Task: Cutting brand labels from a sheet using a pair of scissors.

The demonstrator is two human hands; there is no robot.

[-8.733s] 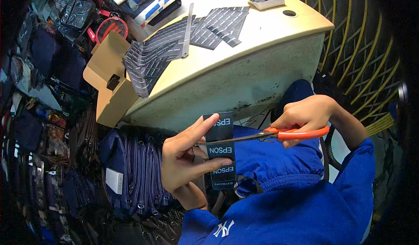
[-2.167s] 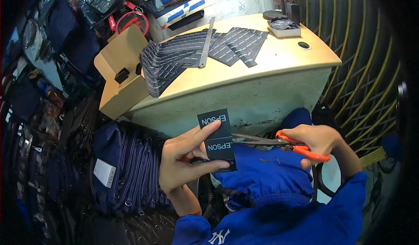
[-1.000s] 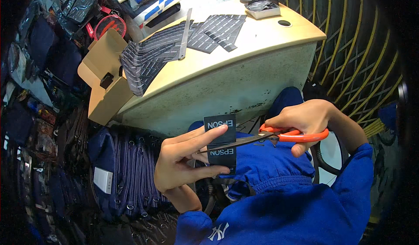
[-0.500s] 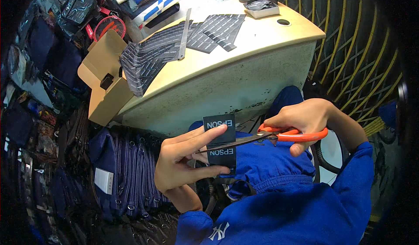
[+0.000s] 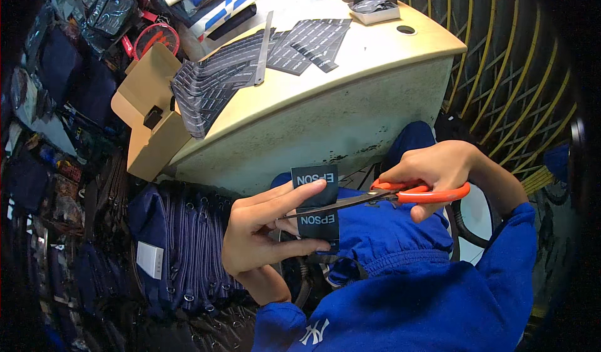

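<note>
The left hand pinches a dark label strip; the right hand grips orange-handled scissors crossing it; a pale table stands just beyond, stacked strips on top.

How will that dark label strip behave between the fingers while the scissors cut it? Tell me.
The dark label strip probably flexes: the left hand pinches it above and below the cut. It looks thin and light, held by fingertips alone. The orange-handled scissors in the right hand would likely push it aside without that grip.
</note>
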